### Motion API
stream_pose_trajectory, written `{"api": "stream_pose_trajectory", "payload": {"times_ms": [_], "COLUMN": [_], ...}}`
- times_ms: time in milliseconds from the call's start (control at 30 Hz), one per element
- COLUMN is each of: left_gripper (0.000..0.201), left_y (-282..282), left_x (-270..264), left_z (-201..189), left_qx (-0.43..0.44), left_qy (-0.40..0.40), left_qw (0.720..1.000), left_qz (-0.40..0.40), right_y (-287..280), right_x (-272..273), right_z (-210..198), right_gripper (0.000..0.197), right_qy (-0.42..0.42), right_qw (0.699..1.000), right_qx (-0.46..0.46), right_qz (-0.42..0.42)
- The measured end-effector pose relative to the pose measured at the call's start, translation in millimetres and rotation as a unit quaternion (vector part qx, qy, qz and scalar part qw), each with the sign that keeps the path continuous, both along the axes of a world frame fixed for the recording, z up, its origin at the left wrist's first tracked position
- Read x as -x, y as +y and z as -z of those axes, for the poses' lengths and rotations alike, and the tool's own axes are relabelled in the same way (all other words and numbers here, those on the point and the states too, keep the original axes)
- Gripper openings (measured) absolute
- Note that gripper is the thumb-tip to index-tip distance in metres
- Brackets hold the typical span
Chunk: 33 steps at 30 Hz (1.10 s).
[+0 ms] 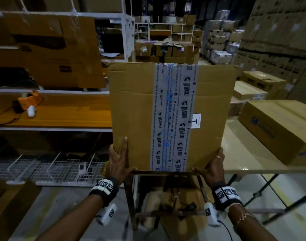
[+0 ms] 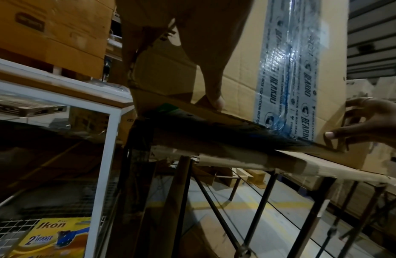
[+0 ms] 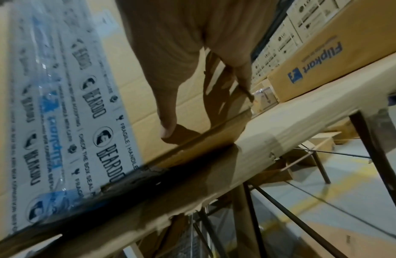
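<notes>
A large brown cardboard box [image 1: 134, 108] sealed with a wide strip of printed tape [image 1: 173, 119] stands with its near edge on the table top [image 1: 239, 153]. My left hand [image 1: 118, 157] grips its near left corner, fingers round the side and thumb along the bottom edge. At the near right corner my right hand [image 1: 213, 164] holds it the same way. The left wrist view shows the left thumb [image 2: 214, 83] pressed on the box [image 2: 236, 61] and the right hand [image 2: 369, 122] pinching the far corner. In the right wrist view the right hand [image 3: 181, 61] lies on the box [image 3: 117, 43].
A long Flipkart carton [image 1: 279, 129] lies on the table to the right. A shelf rack on the left carries an orange tape dispenser [image 1: 29, 100], with a wire mesh shelf [image 1: 44, 169] below. Stacked cartons [image 1: 279, 40] fill the right background. Metal table legs [image 1: 131, 202] stand under the box.
</notes>
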<state>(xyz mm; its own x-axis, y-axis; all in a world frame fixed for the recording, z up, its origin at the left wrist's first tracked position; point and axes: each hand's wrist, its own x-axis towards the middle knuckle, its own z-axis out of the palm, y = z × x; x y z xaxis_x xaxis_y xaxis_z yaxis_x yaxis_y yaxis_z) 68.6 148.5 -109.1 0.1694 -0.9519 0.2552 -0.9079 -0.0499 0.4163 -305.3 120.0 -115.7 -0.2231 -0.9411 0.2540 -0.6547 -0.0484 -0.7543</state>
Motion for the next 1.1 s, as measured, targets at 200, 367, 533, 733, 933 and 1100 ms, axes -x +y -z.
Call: {"api": "stream_pose_trajectory", "payload": {"times_ms": [200,367,533,733,933,1100], "left_gripper": [0.147,0.146,0.137,0.124,0.134,0.135], "left_y": [-39.1,-63.1,-68.2,-71.6,-85.7,-88.9], "left_x": [8.8,15.1,9.5,30.8,51.5,51.3], "left_z": [3.3,3.0,6.8,-37.8,-103.6,-151.7], "left_qx": [0.019,0.018,0.021,0.161,0.22,0.279], "left_qy": [0.003,0.019,-0.01,-0.189,-0.214,-0.243], "left_qw": [1.0,1.0,1.0,0.968,0.95,0.928], "left_qz": [-0.006,-0.017,0.001,0.024,0.049,0.051], "right_y": [-47.7,-77.9,-76.3,-72.4,-67.8,-72.9], "right_x": [-2.5,-7.1,-14.5,-37.7,-60.6,-61.8], "right_z": [4.1,2.4,0.6,-32.8,-92.9,-151.4], "right_gripper": [0.147,0.147,0.148,0.145,0.132,0.128], "right_qy": [-0.03,-0.035,0.01,0.182,0.248,0.274], "right_qw": [0.998,0.996,0.999,0.981,0.953,0.929], "right_qx": [-0.05,-0.077,-0.014,0.068,0.176,0.247], "right_qz": [0.015,0.028,0.04,0.006,-0.014,-0.024]}}
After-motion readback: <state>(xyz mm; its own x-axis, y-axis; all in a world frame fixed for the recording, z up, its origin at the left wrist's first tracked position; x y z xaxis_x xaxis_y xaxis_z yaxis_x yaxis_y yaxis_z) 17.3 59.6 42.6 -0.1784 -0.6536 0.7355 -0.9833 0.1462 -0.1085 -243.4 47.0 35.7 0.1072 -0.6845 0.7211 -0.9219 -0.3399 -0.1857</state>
